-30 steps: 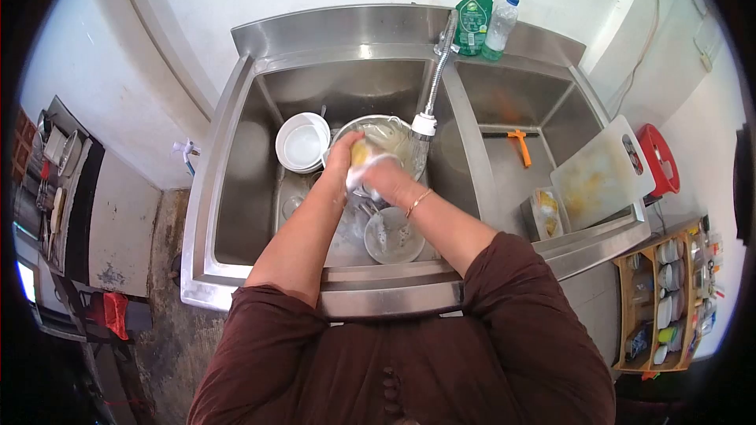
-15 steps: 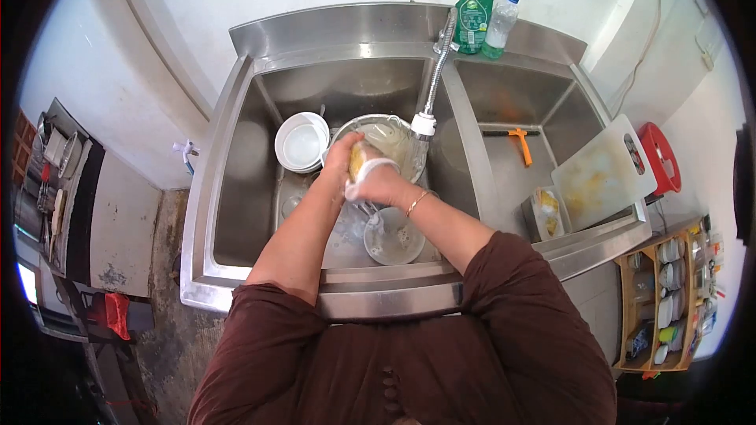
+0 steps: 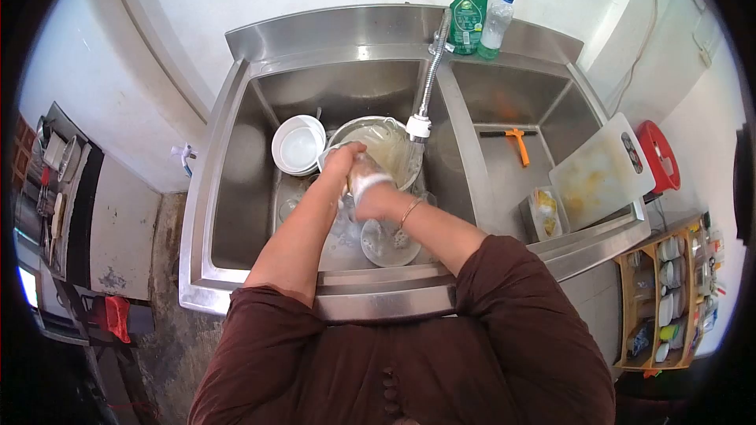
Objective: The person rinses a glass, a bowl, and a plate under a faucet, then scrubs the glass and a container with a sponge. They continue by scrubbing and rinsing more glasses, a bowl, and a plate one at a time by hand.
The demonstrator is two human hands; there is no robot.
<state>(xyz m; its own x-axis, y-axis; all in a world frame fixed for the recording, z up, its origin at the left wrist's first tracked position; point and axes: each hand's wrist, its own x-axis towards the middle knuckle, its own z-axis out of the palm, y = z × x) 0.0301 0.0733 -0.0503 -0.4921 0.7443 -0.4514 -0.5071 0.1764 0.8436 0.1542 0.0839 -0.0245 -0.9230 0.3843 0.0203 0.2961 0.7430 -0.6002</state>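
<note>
Both of my hands meet over the left sink basin [image 3: 248, 212]. My left hand [image 3: 345, 161] is wrapped round what looks like a clear drinking glass [image 3: 365, 167]. Against the glass, my right hand [image 3: 374, 193] is closed and covered in white foam; a yellowish sponge shows partly between the hands, its outline mostly hidden. Just beyond them stands a large round pot [image 3: 409, 181] with cloudy water. Below the hands lies a sudsy bowl [image 3: 398, 250], and stacked white bowls [image 3: 299, 144] sit to the left.
A flexible tap [image 3: 419, 126] hangs over the pot. The right basin holds an orange-handled squeegee [image 3: 517, 145], a container [image 3: 543, 216] and a leaning chopping board [image 3: 605, 169]. Behind stand a green pouch [image 3: 468, 24] and a plastic bottle [image 3: 495, 27]. A dish rack [image 3: 661, 299] is at right.
My right hand has turned and shifted slightly down, nearer the left wrist. The yellow sponge, plain to see before, is now mostly hidden, and the clear glass shows more between the hands.
</note>
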